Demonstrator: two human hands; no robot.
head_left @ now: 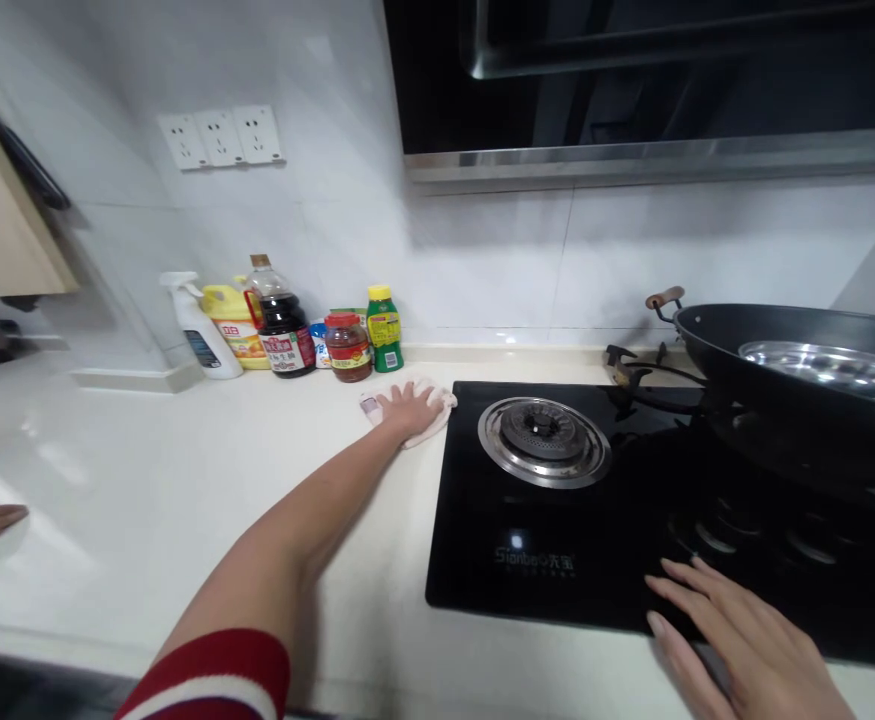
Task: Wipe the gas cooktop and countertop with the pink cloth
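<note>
Down on the counter (144,460), just beside the hob's (474,530) left edge, lies a cloth (431,426), the left hand (408,410) on top with its fingers spread. A jar (349,350) and a green bottle (384,330) stand just behind. Over the hob's front edge is the right hand (744,640), fingers slightly apart; whether it touches the glass, I cannot tell. A wok (714,375) sits at the hob's right.

Left hand (409,410) atop a pale cloth (435,424), right hand (744,640) by the black stove (474,540)
</note>
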